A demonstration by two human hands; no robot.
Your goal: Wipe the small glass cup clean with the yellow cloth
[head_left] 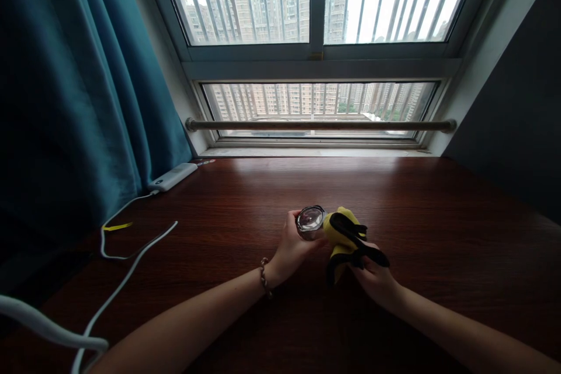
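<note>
Your left hand (293,243) is wrapped around a small glass jar (310,222), held above the middle of the surface (438,210). Your right hand (372,276) is clamped on a yellow-black cloth (346,234) against it. Looks mid-wipe; next you'd turn the jar.
</note>
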